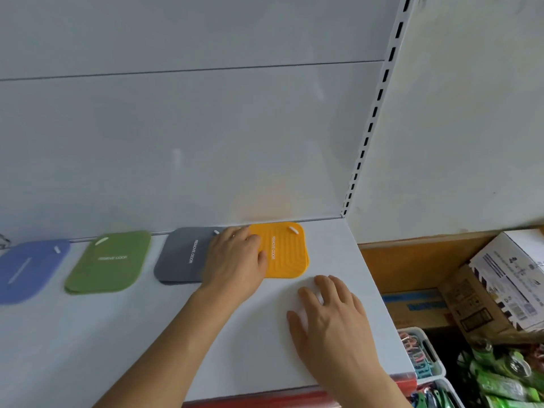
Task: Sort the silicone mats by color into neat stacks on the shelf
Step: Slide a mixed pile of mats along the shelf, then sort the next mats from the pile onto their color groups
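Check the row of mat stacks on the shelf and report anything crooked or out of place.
Nothing badly off. The green stack sits slightly turned and its layers show offset edges; the gray stack is partly hidden by the left hand.

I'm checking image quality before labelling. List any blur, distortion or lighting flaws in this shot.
Head view: wide-angle bowing bends the shelf edge and slotted upright; the blue mat smears soft at the left border; lighting is flat, with faint shadows under both hands; the orange mat tints the back panel above it.
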A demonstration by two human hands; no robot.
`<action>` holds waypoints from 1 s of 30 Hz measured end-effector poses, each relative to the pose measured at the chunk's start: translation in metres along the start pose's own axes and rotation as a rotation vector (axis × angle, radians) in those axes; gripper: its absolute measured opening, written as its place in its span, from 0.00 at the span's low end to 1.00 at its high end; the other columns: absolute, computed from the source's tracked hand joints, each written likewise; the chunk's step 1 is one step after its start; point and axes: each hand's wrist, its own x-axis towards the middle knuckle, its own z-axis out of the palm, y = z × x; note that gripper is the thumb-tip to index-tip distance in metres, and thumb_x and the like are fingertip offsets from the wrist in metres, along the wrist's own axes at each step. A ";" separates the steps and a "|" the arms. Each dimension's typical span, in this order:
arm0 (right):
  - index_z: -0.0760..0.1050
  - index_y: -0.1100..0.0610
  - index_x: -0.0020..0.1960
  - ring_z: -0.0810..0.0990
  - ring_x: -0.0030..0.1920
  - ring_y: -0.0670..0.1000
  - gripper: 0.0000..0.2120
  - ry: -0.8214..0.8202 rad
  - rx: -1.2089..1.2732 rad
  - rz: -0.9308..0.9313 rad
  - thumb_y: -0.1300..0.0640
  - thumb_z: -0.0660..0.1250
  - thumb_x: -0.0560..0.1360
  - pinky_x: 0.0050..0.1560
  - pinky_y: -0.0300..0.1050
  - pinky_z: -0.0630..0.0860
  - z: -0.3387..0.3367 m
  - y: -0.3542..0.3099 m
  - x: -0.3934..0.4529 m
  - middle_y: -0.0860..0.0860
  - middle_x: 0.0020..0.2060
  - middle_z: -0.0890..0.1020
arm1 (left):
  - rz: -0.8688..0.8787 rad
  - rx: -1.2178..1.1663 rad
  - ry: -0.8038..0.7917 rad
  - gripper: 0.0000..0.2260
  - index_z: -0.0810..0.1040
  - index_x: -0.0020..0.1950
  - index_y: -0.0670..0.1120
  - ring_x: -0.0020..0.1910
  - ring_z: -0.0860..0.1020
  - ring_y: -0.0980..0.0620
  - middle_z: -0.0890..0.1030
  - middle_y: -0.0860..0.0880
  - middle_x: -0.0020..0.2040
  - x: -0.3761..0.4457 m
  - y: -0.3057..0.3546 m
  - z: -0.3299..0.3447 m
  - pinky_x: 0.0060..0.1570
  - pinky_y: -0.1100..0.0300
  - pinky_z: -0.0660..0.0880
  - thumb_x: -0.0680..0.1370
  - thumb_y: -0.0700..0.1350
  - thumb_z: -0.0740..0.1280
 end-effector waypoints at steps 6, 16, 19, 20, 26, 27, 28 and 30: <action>0.82 0.52 0.50 0.82 0.57 0.59 0.21 0.003 0.037 -0.092 0.39 0.59 0.74 0.49 0.55 0.82 -0.004 -0.031 -0.003 0.53 0.54 0.83 | 0.014 -0.065 0.067 0.16 0.83 0.48 0.47 0.47 0.80 0.47 0.83 0.52 0.45 -0.060 -0.021 -0.030 0.46 0.50 0.79 0.79 0.54 0.59; 0.83 0.54 0.53 0.82 0.55 0.60 0.22 -0.014 0.073 -0.343 0.39 0.60 0.75 0.50 0.55 0.83 -0.003 -0.160 -0.038 0.54 0.54 0.84 | -0.211 -0.097 0.071 0.17 0.84 0.58 0.49 0.54 0.82 0.50 0.85 0.54 0.53 -0.189 -0.126 -0.086 0.54 0.52 0.80 0.80 0.56 0.62; 0.84 0.54 0.55 0.83 0.55 0.60 0.24 -0.004 0.073 -0.408 0.39 0.59 0.75 0.50 0.55 0.83 -0.003 -0.217 -0.057 0.55 0.54 0.84 | -0.281 -0.101 0.127 0.15 0.84 0.58 0.50 0.53 0.82 0.50 0.86 0.54 0.53 -0.245 -0.174 -0.104 0.54 0.53 0.80 0.80 0.56 0.65; 0.84 0.55 0.55 0.83 0.55 0.61 0.24 0.005 0.086 -0.427 0.39 0.59 0.75 0.50 0.56 0.83 -0.001 -0.238 -0.065 0.55 0.54 0.85 | -0.316 -0.105 0.148 0.14 0.84 0.57 0.50 0.50 0.83 0.50 0.86 0.55 0.52 -0.264 -0.192 -0.110 0.52 0.53 0.81 0.80 0.56 0.66; 0.83 0.54 0.58 0.81 0.56 0.62 0.22 0.022 0.194 -0.542 0.40 0.63 0.75 0.53 0.57 0.82 0.018 -0.363 -0.107 0.57 0.57 0.83 | -0.504 -0.095 0.190 0.12 0.83 0.54 0.52 0.49 0.80 0.52 0.84 0.56 0.48 -0.384 -0.297 -0.144 0.48 0.55 0.78 0.81 0.56 0.63; 0.83 0.54 0.57 0.81 0.56 0.62 0.22 0.017 0.208 -0.567 0.39 0.62 0.76 0.53 0.56 0.82 0.021 -0.384 -0.114 0.56 0.57 0.83 | -0.533 -0.086 0.181 0.11 0.83 0.55 0.52 0.50 0.80 0.53 0.83 0.57 0.49 -0.404 -0.312 -0.149 0.47 0.57 0.78 0.82 0.56 0.64; 0.82 0.53 0.57 0.81 0.56 0.61 0.22 0.012 0.219 -0.596 0.38 0.62 0.76 0.53 0.55 0.82 0.024 -0.405 -0.120 0.55 0.57 0.83 | -0.565 -0.083 0.174 0.11 0.82 0.55 0.53 0.50 0.80 0.54 0.83 0.57 0.50 -0.423 -0.327 -0.153 0.47 0.57 0.79 0.82 0.57 0.63; 0.82 0.52 0.57 0.81 0.56 0.60 0.22 0.000 0.220 -0.657 0.38 0.61 0.77 0.53 0.55 0.82 0.027 -0.447 -0.128 0.54 0.57 0.82 | -0.634 -0.103 0.171 0.13 0.82 0.58 0.55 0.54 0.81 0.55 0.83 0.59 0.54 -0.454 -0.356 -0.161 0.49 0.55 0.81 0.83 0.59 0.62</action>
